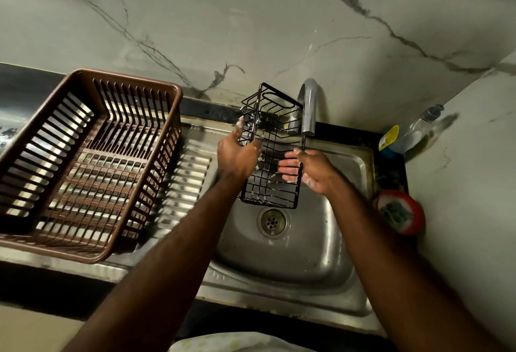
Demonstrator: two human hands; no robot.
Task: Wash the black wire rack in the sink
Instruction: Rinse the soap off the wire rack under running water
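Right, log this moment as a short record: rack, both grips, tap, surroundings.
rack: black wire rack, held above the sink, suds on its lower wires
left grip: holds the rack's left edge, sudsy
right grip: pinches the rack's right edge, thumb in front, fingers behind
tap: spout beside the rack's upper right corner; no stream visible
left of sink: brown basket on the drainboard
right of sink: pump bottle, red round tub

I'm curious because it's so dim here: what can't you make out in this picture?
Head view:
- Tap: whether water runs, too dim.
- Bottle label: too small to read.
- Right hand: fingers partly behind the wire rack.
- Red tub: contents blurred.
- Pale cloth: cut off by bottom edge.
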